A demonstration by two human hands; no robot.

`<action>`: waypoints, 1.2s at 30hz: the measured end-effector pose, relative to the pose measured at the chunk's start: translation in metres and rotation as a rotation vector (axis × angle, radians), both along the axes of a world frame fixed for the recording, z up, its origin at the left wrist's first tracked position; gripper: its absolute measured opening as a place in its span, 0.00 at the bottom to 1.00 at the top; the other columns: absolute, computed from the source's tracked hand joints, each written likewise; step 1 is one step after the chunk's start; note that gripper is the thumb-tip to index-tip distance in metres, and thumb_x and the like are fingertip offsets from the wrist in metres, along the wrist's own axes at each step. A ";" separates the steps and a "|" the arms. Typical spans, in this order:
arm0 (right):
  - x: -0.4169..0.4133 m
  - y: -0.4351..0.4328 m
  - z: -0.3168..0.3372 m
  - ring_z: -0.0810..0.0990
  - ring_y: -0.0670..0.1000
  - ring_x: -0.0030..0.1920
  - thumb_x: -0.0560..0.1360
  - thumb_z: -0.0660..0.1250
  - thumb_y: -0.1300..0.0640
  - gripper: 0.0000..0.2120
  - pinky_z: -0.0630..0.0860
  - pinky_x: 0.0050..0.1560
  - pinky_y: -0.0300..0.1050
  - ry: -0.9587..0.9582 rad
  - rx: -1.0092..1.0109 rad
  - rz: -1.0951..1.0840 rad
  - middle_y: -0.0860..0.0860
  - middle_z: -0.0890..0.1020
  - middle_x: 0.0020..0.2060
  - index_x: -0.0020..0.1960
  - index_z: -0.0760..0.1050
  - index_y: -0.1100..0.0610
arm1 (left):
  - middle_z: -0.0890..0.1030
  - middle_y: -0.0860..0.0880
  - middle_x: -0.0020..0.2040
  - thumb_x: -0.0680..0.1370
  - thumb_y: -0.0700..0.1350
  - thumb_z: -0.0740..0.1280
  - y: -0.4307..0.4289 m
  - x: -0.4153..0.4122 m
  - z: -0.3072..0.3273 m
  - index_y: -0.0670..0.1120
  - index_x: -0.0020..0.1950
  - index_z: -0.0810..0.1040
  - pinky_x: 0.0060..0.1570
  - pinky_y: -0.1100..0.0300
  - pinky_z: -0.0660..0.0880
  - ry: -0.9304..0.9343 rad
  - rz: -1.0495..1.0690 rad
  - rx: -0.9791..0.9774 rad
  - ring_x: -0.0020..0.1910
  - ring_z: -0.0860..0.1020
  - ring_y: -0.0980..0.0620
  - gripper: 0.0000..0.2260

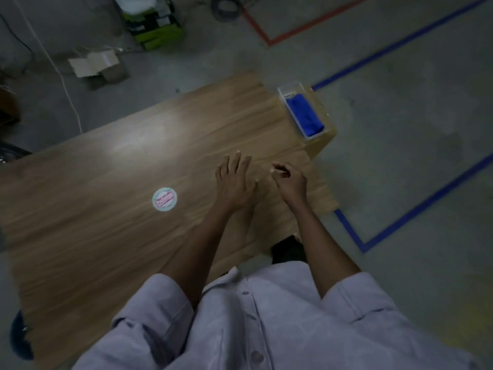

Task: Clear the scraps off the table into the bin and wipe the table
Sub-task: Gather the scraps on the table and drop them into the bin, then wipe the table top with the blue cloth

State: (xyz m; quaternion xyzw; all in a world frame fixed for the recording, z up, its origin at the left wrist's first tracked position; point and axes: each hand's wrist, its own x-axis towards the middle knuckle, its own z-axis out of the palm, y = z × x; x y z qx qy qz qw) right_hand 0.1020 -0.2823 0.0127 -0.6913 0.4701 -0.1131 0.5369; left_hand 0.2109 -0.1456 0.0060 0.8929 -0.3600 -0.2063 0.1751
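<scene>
Nearest: pale lilac button shirt [266,316], sleeves pushed up past the elbows, both forearms reaching out over the wooden table [93,236].

Scrap [278,170]: small pale sliver (blurred, can't tell the material), pinched between thumb and curled fingers of the right hand [289,182], held above the table's right end near the edge.

Left hand [234,180]: just beside the right one, palm down, fingers spread and straight, holding nothing. Can't tell whether it touches the wood or sits just above it.

Blue cloth [304,113]: folded inside a clear tray [282,89] at the far right corner of the table, well apart from both hands.

Round sticker [164,198]: white with a red and pink print, flat on the tabletop to the left of the left hand. Text unreadable.

Under the near right edge of the table: a dark shoe [288,249].

Floor is grey concrete. Blue tape [400,220] lines run on the right, red tape [293,29] makes a corner at the top. Beyond the far edge: an open cardboard box [98,65], a green box [157,30], and a white cable [66,89] trailing down to the table.
</scene>
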 end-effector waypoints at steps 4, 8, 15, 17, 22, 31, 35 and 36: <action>0.010 -0.052 -0.006 0.77 0.47 0.59 0.79 0.72 0.53 0.15 0.75 0.52 0.42 0.025 0.039 0.044 0.45 0.80 0.61 0.65 0.81 0.48 | 0.43 0.44 0.85 0.77 0.70 0.47 -0.053 -0.002 -0.012 0.53 0.85 0.48 0.78 0.37 0.38 -0.007 -0.043 0.041 0.82 0.39 0.38 0.40; 0.021 -0.114 -0.014 0.74 0.45 0.61 0.80 0.70 0.53 0.16 0.75 0.57 0.44 0.038 0.125 0.083 0.44 0.77 0.63 0.67 0.78 0.46 | 0.39 0.44 0.84 0.80 0.70 0.50 -0.118 0.001 -0.026 0.53 0.85 0.45 0.78 0.37 0.35 0.021 -0.006 0.057 0.82 0.35 0.40 0.38; 0.046 -0.225 -0.063 0.79 0.47 0.62 0.81 0.68 0.54 0.13 0.79 0.62 0.49 0.076 0.135 0.068 0.47 0.81 0.63 0.65 0.79 0.47 | 0.39 0.44 0.84 0.80 0.65 0.53 -0.234 0.015 -0.046 0.53 0.85 0.45 0.78 0.40 0.33 0.064 0.065 0.062 0.82 0.35 0.41 0.37; 0.058 -0.252 -0.086 0.80 0.49 0.62 0.81 0.68 0.55 0.12 0.79 0.63 0.51 0.129 0.068 0.115 0.49 0.81 0.62 0.64 0.79 0.50 | 0.39 0.44 0.84 0.79 0.66 0.52 -0.257 0.018 -0.058 0.52 0.85 0.46 0.78 0.40 0.32 0.065 0.075 0.088 0.82 0.35 0.41 0.38; 0.091 -0.304 -0.144 0.75 0.56 0.68 0.82 0.64 0.62 0.17 0.73 0.66 0.50 0.388 -0.151 0.286 0.55 0.76 0.69 0.70 0.76 0.56 | 0.42 0.43 0.85 0.80 0.65 0.51 -0.281 0.017 -0.099 0.50 0.85 0.50 0.78 0.39 0.35 -0.015 0.061 0.117 0.82 0.37 0.41 0.36; 0.133 -0.330 -0.202 0.71 0.62 0.70 0.81 0.68 0.56 0.34 0.71 0.69 0.55 0.643 -0.231 0.214 0.64 0.70 0.72 0.80 0.57 0.64 | 0.55 0.40 0.84 0.77 0.57 0.63 -0.288 0.008 -0.121 0.43 0.77 0.68 0.79 0.36 0.44 -0.217 0.135 0.120 0.83 0.48 0.37 0.32; 0.145 -0.337 -0.197 0.75 0.60 0.65 0.80 0.70 0.56 0.18 0.75 0.63 0.53 0.644 -0.261 0.216 0.60 0.76 0.65 0.66 0.75 0.63 | 0.58 0.40 0.83 0.74 0.57 0.65 -0.286 0.008 -0.122 0.43 0.75 0.71 0.79 0.37 0.44 -0.240 0.123 0.099 0.83 0.49 0.37 0.32; 0.147 -0.339 -0.194 0.74 0.60 0.64 0.78 0.71 0.55 0.15 0.75 0.63 0.53 0.589 -0.269 0.209 0.60 0.76 0.63 0.61 0.78 0.62 | 0.59 0.41 0.82 0.74 0.57 0.65 -0.285 0.009 -0.122 0.43 0.75 0.71 0.79 0.38 0.43 -0.230 0.131 0.074 0.83 0.49 0.38 0.32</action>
